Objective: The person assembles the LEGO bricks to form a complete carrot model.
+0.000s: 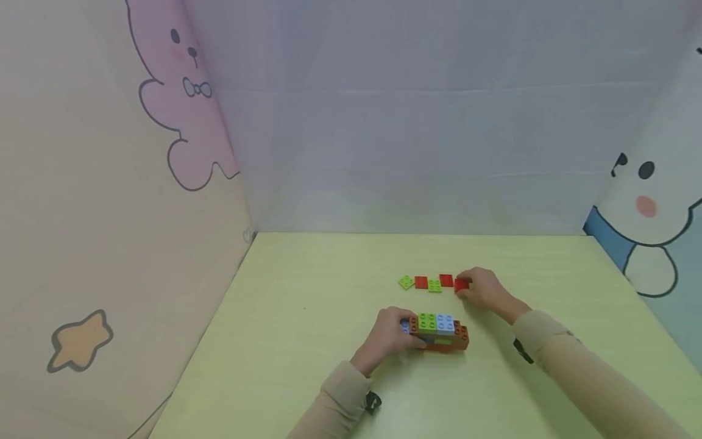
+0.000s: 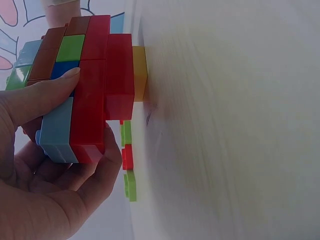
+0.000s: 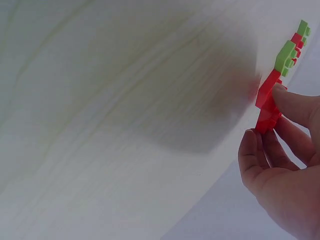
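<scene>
My left hand (image 1: pixel 388 334) grips the left end of a built block of toy bricks (image 1: pixel 426 323). Green and light blue bricks top it, with brown ones at both ends. Seen from the left wrist, the thumb presses its side while the fingers curl beneath the end; red bricks (image 2: pixel 90 105) form a lower layer, and a yellow brick (image 2: pixel 140 75) sits at the bottom against the table. Further back, my right hand (image 1: pixel 485 289) pinches a flat red brick (image 1: pixel 461 285) between thumb and fingers, close to the tabletop. In the right wrist view this red brick (image 3: pixel 266 120) is partly covered by fingertips.
Left of the right hand, a loose row of flat bricks lies on the pale table (image 1: pixel 307 366): a red brick (image 1: pixel 446 280), a green one (image 1: pixel 434 286), another red one (image 1: pixel 421 282) and a turned green one (image 1: pixel 406 281). Cloth walls (image 1: pixel 439 152) stand around the table.
</scene>
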`<state>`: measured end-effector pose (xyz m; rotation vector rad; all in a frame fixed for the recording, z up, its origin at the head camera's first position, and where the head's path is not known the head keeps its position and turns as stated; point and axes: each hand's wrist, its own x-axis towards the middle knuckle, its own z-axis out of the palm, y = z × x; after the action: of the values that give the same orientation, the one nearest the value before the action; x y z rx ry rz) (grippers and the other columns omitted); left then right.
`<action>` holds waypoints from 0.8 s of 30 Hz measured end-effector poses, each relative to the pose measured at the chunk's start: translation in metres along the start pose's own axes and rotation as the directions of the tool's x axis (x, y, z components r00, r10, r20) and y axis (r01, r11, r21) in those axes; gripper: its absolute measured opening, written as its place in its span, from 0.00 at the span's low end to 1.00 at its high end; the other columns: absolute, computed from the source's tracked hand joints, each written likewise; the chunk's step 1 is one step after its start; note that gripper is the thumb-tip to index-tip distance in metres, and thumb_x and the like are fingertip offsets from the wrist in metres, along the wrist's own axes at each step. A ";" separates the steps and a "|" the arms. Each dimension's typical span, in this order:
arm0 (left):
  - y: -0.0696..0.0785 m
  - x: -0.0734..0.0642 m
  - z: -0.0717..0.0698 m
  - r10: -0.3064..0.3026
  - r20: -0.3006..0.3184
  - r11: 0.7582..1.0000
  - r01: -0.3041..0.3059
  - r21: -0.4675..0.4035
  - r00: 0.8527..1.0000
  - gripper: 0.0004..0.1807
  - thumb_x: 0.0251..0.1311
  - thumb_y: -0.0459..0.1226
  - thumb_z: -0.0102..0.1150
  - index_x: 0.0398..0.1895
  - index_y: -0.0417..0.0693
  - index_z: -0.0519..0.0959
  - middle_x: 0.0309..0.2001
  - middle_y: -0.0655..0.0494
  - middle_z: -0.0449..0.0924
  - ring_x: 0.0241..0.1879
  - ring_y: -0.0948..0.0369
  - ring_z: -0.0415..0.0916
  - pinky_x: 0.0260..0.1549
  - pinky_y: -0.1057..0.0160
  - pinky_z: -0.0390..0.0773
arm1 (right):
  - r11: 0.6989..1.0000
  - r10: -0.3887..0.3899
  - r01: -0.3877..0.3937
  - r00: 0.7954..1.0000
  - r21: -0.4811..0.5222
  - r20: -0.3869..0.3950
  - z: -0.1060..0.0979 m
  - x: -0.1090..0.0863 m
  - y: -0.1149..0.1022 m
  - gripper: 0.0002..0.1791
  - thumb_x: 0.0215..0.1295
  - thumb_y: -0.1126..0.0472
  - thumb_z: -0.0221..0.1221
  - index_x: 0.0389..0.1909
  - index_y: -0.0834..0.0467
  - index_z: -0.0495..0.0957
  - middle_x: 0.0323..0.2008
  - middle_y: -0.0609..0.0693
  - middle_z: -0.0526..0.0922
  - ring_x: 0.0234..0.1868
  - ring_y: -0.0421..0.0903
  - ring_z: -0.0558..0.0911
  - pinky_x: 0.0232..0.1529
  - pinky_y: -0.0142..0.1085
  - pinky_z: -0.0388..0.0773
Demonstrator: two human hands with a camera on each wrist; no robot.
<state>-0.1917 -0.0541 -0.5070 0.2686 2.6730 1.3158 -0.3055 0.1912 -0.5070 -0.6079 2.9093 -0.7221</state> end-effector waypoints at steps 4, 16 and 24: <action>0.000 0.001 0.000 0.009 0.002 1.000 -0.009 -0.005 1.000 0.22 0.37 0.36 0.80 0.40 0.47 0.85 0.34 0.66 0.78 0.35 0.68 0.73 0.34 0.66 0.74 | 1.000 -0.022 0.022 1.000 0.004 -0.007 -0.005 -0.005 -0.003 0.20 0.57 0.65 0.65 0.49 0.72 0.77 0.44 0.63 0.80 0.48 0.61 0.76 0.49 0.55 0.70; 0.001 0.001 0.001 0.024 -0.002 1.000 -0.024 0.006 1.000 0.20 0.36 0.35 0.80 0.38 0.48 0.86 0.33 0.66 0.79 0.35 0.68 0.73 0.35 0.65 0.74 | 0.994 -0.103 0.103 0.994 0.029 -0.027 -0.022 -0.024 -0.019 0.18 0.57 0.65 0.66 0.47 0.69 0.79 0.41 0.58 0.82 0.44 0.57 0.79 0.43 0.51 0.75; 0.002 0.001 0.002 0.018 0.008 1.000 -0.018 -0.007 1.000 0.20 0.37 0.35 0.79 0.38 0.48 0.85 0.33 0.66 0.79 0.35 0.68 0.73 0.36 0.65 0.74 | 0.991 -0.122 0.125 0.992 0.056 -0.042 -0.032 -0.042 -0.032 0.17 0.56 0.65 0.67 0.47 0.66 0.80 0.40 0.53 0.82 0.42 0.53 0.79 0.41 0.48 0.76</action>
<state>-0.1917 -0.0512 -0.5066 0.2969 2.6652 1.3265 -0.2608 0.1955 -0.4644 -0.7820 2.8940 -0.8390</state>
